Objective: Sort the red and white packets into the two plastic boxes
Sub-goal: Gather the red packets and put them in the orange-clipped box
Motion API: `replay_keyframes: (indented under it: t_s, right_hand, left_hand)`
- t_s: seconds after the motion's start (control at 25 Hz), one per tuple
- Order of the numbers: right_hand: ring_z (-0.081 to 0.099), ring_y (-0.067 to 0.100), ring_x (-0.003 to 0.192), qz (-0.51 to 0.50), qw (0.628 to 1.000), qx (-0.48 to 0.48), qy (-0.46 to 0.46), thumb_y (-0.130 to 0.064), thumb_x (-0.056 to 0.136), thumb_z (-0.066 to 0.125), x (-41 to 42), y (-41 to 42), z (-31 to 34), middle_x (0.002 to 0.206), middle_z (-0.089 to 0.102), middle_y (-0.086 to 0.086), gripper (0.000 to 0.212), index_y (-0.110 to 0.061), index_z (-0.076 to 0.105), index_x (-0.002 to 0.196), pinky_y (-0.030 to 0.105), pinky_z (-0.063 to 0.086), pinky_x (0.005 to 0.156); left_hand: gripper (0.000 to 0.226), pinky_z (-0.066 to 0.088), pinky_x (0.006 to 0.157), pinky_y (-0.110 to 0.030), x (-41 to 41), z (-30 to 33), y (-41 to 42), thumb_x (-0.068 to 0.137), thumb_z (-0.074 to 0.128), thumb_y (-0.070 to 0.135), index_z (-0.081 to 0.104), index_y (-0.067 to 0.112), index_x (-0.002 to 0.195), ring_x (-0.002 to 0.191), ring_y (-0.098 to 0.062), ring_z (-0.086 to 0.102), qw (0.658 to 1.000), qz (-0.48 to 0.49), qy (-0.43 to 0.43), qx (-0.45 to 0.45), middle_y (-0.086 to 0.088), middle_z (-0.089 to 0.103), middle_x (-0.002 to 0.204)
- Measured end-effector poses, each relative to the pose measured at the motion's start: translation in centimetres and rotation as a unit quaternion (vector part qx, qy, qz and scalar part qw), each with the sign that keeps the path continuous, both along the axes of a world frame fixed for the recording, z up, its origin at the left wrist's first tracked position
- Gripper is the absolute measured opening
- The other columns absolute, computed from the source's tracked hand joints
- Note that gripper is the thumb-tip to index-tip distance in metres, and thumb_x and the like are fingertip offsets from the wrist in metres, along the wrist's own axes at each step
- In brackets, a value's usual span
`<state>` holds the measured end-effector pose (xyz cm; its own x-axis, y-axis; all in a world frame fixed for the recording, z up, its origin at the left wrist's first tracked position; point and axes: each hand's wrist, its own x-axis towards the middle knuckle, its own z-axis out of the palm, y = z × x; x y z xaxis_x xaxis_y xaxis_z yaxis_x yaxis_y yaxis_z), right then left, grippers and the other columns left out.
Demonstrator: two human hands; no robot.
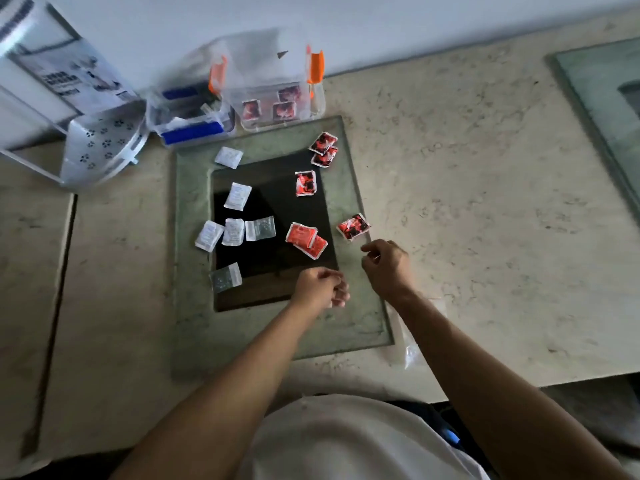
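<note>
Probably light, soft and a bit slippery, so best pinched by an edge: nearest red packet (353, 226) flat on the table (485, 202) just past the right hand (386, 263), fingers loosely curled, empty; left hand (320, 287) also curled, empty.
</note>
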<state>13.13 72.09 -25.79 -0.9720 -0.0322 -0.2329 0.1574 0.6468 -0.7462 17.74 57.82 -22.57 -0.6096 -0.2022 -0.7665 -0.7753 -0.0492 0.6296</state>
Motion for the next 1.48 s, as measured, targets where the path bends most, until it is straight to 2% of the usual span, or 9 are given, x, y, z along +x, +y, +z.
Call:
replay_keyframes:
  t_s: [0.32, 0.52, 0.68, 0.8, 0.92, 1.04, 1.16, 1.32, 1.48]
  right_hand:
    - [0.052, 0.035, 0.119, -0.091, 0.992, 0.054, -0.066, -0.040, 0.081, 0.076, -7.5, -4.0, -2.8, 0.131, 0.047, 0.017, 0.068, -0.010, 0.048, 0.135, 0.047, 0.048, 0.102]
    - [0.065, 0.028, 0.102, -0.134, 0.988, 0.033, -0.070, -0.030, 0.081, 0.078, -7.6, -2.8, -3.0, 0.109, 0.070, 0.011, 0.041, -0.010, 0.068, 0.115, 0.030, 0.047, 0.081]
    - [0.071, 0.010, 0.059, -0.190, 0.949, -0.200, -0.150, -0.018, 0.089, 0.072, -5.8, -2.5, -1.3, 0.083, 0.074, 0.008, 0.020, -0.004, 0.070, 0.103, 0.029, 0.056, 0.054]
    - [0.073, 0.027, 0.070, -0.178, 0.897, -0.340, -0.219, -0.011, 0.091, 0.070, -3.2, -4.4, 0.5, 0.087, 0.071, 0.018, 0.017, -0.001, 0.061, 0.100, 0.035, 0.061, 0.061]
    - [0.074, 0.036, 0.078, -0.106, 0.877, -0.376, -0.280, -0.010, 0.089, 0.072, -0.5, -6.9, 1.3, 0.091, 0.072, 0.025, 0.022, 0.005, 0.061, 0.101, 0.047, 0.063, 0.071]
    - [0.076, 0.024, 0.067, 0.015, 0.906, -0.294, -0.303, -0.020, 0.092, 0.071, 1.4, -9.0, 1.9, 0.081, 0.076, 0.014, 0.024, 0.004, 0.067, 0.098, 0.031, 0.059, 0.053]
    - [0.071, 0.011, 0.058, 0.087, 0.970, -0.116, -0.197, -0.037, 0.093, 0.066, 0.7, -10.0, 1.6, 0.069, 0.074, 0.001, 0.027, -0.013, 0.071, 0.082, 0.027, 0.052, 0.047]
    - [0.063, 0.016, 0.082, 0.095, 0.995, 0.019, 0.010, -0.036, 0.087, 0.073, -3.0, -10.2, -0.2, 0.098, 0.064, 0.003, 0.026, -0.016, 0.068, 0.103, 0.032, 0.056, 0.070]
    - [0.049, 0.029, 0.115, 0.221, 0.967, 0.121, 0.038, -0.028, 0.081, 0.080, -5.0, -10.8, -0.9, 0.122, 0.050, 0.013, 0.055, -0.019, 0.060, 0.131, 0.039, 0.050, 0.091]
  left_hand:
    - [0.011, 0.058, 0.062, -0.036, -1.1, -1.5, -6.0, 0.096, 0.054, 0.004, 0.063, 0.002, 0.091, 0.066, -0.028, 0.067, 0.990, 0.134, 0.007, 0.042, -0.016, 0.067, 0.078]
    - [0.012, 0.060, 0.067, -0.038, -1.8, -2.2, -6.5, 0.096, 0.055, 0.004, 0.065, 0.002, 0.090, 0.070, -0.030, 0.069, 0.986, 0.150, 0.009, 0.066, -0.018, 0.068, 0.081]
    - [0.018, 0.060, 0.081, -0.042, -2.0, -2.3, -6.4, 0.096, 0.059, 0.010, 0.065, -0.004, 0.105, 0.082, -0.034, 0.072, 0.987, 0.129, 0.004, 0.099, -0.023, 0.070, 0.093]
    - [0.033, 0.058, 0.090, -0.046, -1.6, -2.2, -6.3, 0.094, 0.066, 0.025, 0.066, -0.004, 0.111, 0.096, -0.037, 0.073, 0.978, 0.127, 0.006, 0.164, -0.023, 0.074, 0.104]
    - [0.033, 0.055, 0.090, -0.047, -1.5, -1.9, -6.4, 0.095, 0.060, 0.032, 0.070, 0.001, 0.104, 0.090, -0.030, 0.074, 0.946, 0.218, 0.035, 0.237, -0.018, 0.075, 0.097]
    - [0.033, 0.058, 0.078, -0.043, -1.4, -1.5, -7.2, 0.102, 0.050, 0.025, 0.065, -0.002, 0.113, 0.085, -0.028, 0.072, 0.921, 0.291, 0.052, 0.254, -0.017, 0.073, 0.099]
    - [0.025, 0.058, 0.079, -0.048, -0.9, -1.4, -8.7, 0.103, 0.046, 0.015, 0.060, -0.003, 0.114, 0.089, -0.034, 0.071, 0.903, 0.343, 0.055, 0.251, -0.023, 0.071, 0.104]
    - [0.014, 0.055, 0.085, -0.055, -0.1, -1.0, -10.6, 0.099, 0.050, 0.007, 0.055, 0.001, 0.110, 0.094, -0.039, 0.072, 0.871, 0.384, 0.053, 0.302, -0.028, 0.071, 0.104]
    - [0.024, 0.050, 0.094, -0.055, 0.7, -1.1, -11.1, 0.093, 0.037, -0.004, 0.048, 0.001, 0.113, 0.106, -0.042, 0.067, 0.865, 0.383, 0.043, 0.320, -0.030, 0.064, 0.117]
